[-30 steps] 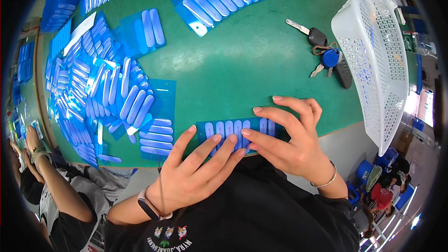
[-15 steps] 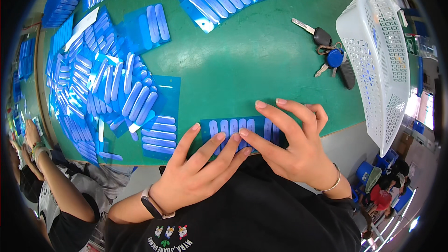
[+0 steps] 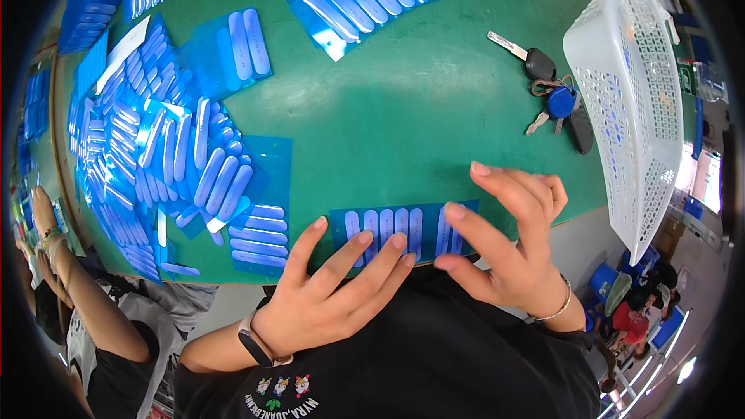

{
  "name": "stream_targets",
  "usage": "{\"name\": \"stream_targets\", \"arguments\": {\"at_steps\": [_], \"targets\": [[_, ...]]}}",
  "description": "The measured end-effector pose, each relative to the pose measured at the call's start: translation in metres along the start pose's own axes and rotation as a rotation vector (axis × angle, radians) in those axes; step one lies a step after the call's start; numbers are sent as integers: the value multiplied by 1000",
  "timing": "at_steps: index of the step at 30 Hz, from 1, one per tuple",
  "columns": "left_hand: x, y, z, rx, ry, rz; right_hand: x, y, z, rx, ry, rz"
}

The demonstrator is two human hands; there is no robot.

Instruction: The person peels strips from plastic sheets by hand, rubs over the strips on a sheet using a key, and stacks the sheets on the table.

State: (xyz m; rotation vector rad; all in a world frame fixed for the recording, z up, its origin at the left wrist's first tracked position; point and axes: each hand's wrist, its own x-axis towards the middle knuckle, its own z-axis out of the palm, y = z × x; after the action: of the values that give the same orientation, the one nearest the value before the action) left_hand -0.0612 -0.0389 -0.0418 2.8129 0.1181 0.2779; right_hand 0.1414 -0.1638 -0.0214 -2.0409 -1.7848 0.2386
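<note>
Left of the white perforated basket [image 3: 630, 140] lies a blue strip sheet [image 3: 431, 221]. The left hand [image 3: 330, 295] rests spread fingers on it; the right hand [image 3: 518, 264], nearer the basket, has its fingers loosely parted.

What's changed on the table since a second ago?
The right hand has moved right, its thumb and index finger leaving the group of five strips for the pair of strips at the right end of the blue sheet; contact is unclear. The left hand keeps its fingers over the five. Keys and white basket stayed put.
</note>
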Motion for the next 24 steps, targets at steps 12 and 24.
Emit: {"name": "stream_targets", "arguments": {"at_steps": [12,24], "targets": [[2,4,8,-24,161,6,-29,4,9,-56,73,-201],[28,0,-38,-1082,174,-496,37,-15,-15,1179,-57,376]]}}
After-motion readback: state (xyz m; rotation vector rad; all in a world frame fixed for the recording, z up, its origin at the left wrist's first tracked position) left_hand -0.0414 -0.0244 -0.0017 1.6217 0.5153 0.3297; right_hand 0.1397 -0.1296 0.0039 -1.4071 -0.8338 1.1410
